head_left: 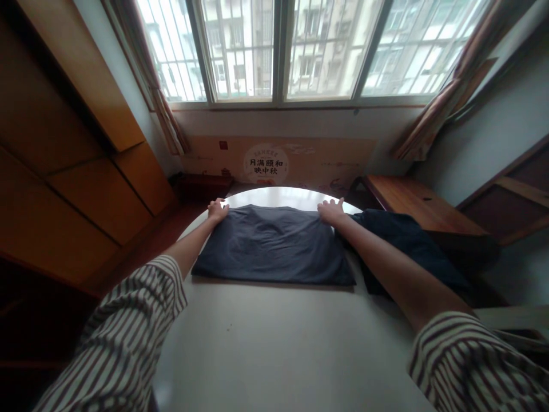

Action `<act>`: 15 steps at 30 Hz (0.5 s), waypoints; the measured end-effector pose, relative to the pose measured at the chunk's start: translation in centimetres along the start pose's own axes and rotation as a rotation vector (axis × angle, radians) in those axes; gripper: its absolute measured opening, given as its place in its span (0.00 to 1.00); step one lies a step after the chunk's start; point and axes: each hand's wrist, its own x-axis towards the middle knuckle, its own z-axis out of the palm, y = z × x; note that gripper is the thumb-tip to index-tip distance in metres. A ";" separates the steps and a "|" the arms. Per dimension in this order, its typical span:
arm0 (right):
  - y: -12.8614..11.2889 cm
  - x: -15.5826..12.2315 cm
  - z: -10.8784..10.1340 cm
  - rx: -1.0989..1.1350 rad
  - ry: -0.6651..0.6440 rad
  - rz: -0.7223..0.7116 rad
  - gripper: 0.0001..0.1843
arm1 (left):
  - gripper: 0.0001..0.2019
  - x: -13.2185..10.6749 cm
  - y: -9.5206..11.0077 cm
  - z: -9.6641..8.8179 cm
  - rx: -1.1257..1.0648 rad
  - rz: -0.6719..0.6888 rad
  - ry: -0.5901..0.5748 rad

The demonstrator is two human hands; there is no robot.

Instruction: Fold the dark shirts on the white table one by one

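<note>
A flat dark grey cloth [270, 247], perhaps a folded garment, lies on a round white table [274, 337], toward the table's far edge. My left hand [218, 210] sits at the cloth's far left corner, its fingers gathered on the fabric. My right hand [331, 212] is at the far right corner and seems to hold the edge there. Both forearms reach forward from striped sleeves. A darker navy cloth [407, 246] lies bunched beyond my right arm, spreading past the table's right edge. My arm hides part of it.
Orange-brown wooden cabinets [81, 177] fill the left side. A low wooden bench [422, 205] stands at the right. Beyond the table are a printed banner [278, 163] on the wall and a barred window [278, 51] with curtains.
</note>
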 end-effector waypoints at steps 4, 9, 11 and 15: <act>-2.7 -6.6 -0.1 0.000 0.155 -0.290 0.15 | 0.11 -3.8 1.8 -2.3 0.075 0.391 -0.152; -3.2 -18.0 2.2 0.071 0.262 -0.644 0.16 | 0.12 -13.1 0.8 -8.1 0.182 1.001 -0.525; -2.5 -20.9 4.0 0.051 0.313 -0.644 0.15 | 0.14 -16.3 -0.7 -10.1 0.223 1.093 -0.602; -1.0 -22.4 7.3 -0.046 0.438 -0.604 0.16 | 0.16 -19.5 -4.3 -11.5 0.328 1.137 -0.549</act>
